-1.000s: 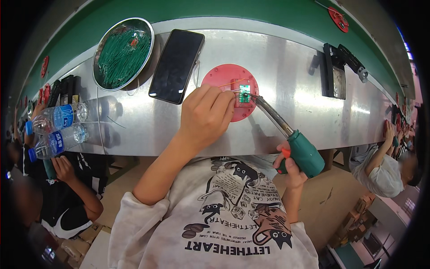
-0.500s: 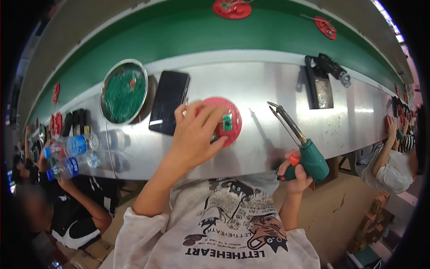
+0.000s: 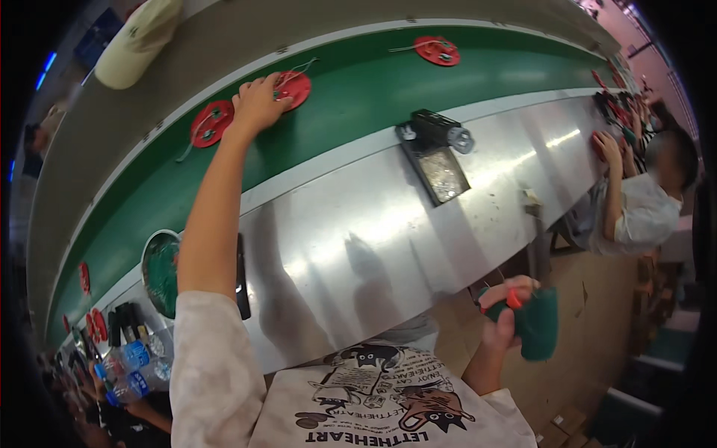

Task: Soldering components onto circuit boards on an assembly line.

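Note:
Stretched far forward, my left hand (image 3: 258,104) has its fingers curled over the left edge of a red disc (image 3: 296,88) on the green belt (image 3: 343,97). A thin pale wire lies across that disc, and the hand covers part of it. Just left of my wrist lies another red disc (image 3: 211,123) bearing small parts and a wire. My right hand (image 3: 502,321) is closed round a green soldering gun (image 3: 539,325) with an orange trigger, held off the front edge of the metal table. The gun's tip is hard to make out.
A black soldering stand (image 3: 433,160) stands on the metal table (image 3: 321,246). My left arm partly hides a round metal dish (image 3: 160,272) and a black phone (image 3: 242,280). Water bottles (image 3: 134,366) stand at left. A third red disc (image 3: 437,51) lies farther along the belt. Co-workers sit both sides.
My left hand has gone from the red disc on the metal table forward to the belt; no disc shows at that table spot now. The soldering gun has moved lower and the view has turned.

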Motion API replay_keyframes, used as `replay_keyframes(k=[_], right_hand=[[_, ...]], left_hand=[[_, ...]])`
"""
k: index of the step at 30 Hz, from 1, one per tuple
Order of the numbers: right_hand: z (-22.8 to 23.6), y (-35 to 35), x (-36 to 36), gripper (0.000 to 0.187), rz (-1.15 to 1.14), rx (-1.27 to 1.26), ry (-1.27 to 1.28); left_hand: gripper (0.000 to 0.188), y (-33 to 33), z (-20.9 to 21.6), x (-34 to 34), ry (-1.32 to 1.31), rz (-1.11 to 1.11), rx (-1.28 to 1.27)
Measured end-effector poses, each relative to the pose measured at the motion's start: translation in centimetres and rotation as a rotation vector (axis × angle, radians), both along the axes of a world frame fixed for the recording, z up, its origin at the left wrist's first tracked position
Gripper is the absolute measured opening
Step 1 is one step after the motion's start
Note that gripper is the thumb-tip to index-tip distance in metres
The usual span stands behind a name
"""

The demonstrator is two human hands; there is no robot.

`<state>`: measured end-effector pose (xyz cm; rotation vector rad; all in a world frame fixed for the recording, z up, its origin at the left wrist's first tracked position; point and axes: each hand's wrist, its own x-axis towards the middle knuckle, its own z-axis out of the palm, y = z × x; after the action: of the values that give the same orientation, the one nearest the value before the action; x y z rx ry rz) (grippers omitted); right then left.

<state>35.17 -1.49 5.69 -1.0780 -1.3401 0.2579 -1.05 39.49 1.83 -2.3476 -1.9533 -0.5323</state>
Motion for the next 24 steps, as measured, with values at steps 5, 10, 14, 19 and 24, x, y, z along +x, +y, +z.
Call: replay_keyframes(k=[5, 10, 14, 19, 24], right_hand=[[0.7, 0.0, -0.8, 0.027, -0.077, 0.286, 0.225], [-3.1, 0.3, -0.8, 0.025, -0.207, -0.601, 0.232], [-0.2, -3.1, -1.5, 0.044, -0.159, -0.259, 0.289], [-0.9, -0.3, -2.5, 0.018, -0.183, -0.569, 0.418], [-1.6, -1.9, -3.2, 0.017, -0.082, -0.146, 0.303]], left_hand=[[0.046, 1.0, -1.2, 1.6, -0.041, -0.037, -0.093], [0.037, -3.6, 2.9, 1.0, -0.134, -0.181, -0.233], [0.038, -11.4, 6.4, -0.1, -0.136, -0.22, -0.121], [0.045, -22.7, 6.2, 0.2, -0.195, -0.365, -0.044], [0.048, -30.4, 4.4, -1.2, -0.177, -0.463, -0.218]])
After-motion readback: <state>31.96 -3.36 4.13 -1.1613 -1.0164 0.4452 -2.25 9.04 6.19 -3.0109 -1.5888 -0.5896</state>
